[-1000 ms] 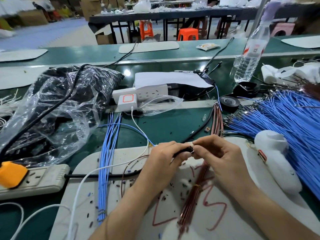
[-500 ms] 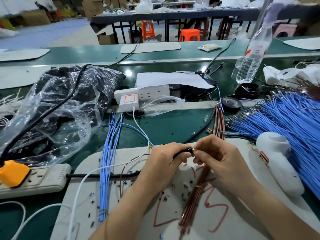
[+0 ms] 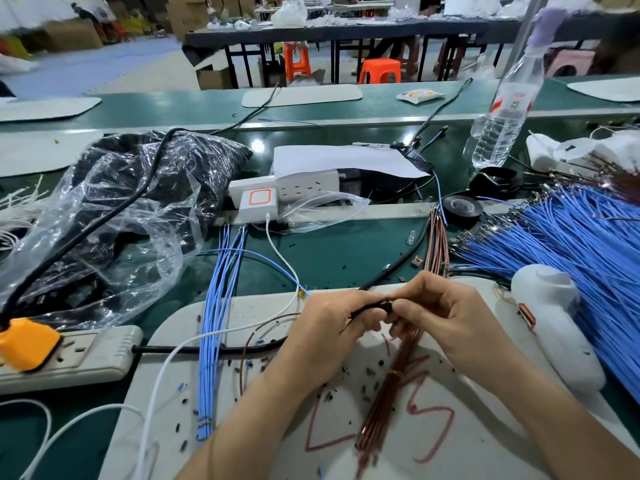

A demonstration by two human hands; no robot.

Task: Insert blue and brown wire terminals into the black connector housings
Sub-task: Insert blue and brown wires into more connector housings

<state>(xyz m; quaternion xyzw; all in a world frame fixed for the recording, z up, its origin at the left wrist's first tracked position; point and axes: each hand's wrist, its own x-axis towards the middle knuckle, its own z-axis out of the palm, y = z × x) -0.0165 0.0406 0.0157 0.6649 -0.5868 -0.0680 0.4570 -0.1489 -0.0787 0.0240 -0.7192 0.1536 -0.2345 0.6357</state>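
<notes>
The left hand [image 3: 332,323] grips the black connector housing [image 3: 388,305], and the right hand [image 3: 446,313] pinches its tip, likely needing to push a terminal straight in.

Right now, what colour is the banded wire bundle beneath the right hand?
Brown; the banded wire bundle shows best in the head view.

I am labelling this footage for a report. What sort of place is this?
Probably a wire-harness assembly workshop: a large heap of blue wires, a tied bundle of brown wires, and long green benches in rows with cardboard boxes behind.
</notes>
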